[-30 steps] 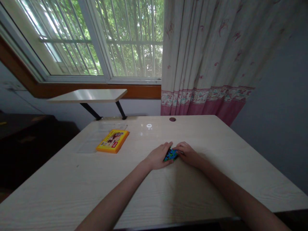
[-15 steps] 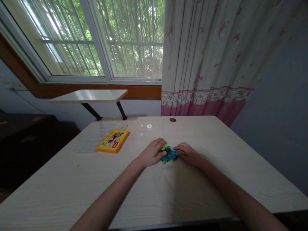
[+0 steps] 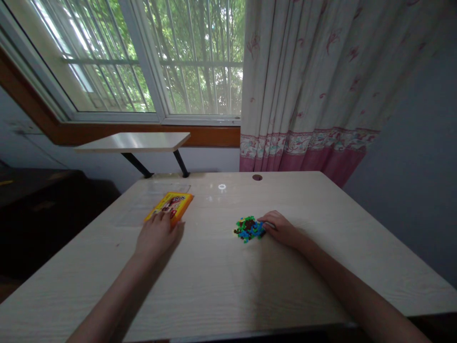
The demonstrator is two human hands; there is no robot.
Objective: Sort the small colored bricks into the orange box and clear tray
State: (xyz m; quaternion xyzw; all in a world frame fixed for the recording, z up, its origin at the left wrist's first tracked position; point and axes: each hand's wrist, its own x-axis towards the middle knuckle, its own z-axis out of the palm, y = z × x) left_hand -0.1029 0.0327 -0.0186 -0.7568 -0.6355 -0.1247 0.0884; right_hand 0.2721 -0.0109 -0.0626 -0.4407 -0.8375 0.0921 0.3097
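A small heap of blue, green and brown pieces (image 3: 249,228) lies on the pale wooden table (image 3: 228,281), a little right of centre. My right hand (image 3: 281,227) rests on the table with curled fingers touching the heap's right edge. My left hand (image 3: 157,234) is stretched out to the left, its fingers lying on the near end of a flat yellow box (image 3: 171,204). What the curled right fingers hold, if anything, is hidden.
A clear plastic sheet or lid (image 3: 150,205) lies under and beside the yellow box. A cable hole (image 3: 256,177) is near the table's far edge. A small shelf (image 3: 132,141) juts out below the window; a curtain (image 3: 307,85) hangs at the right.
My left hand has left the heap of pieces and moved left to the yellow box. The heap, earlier cupped between both hands, now lies uncovered. The right hand has stayed put.
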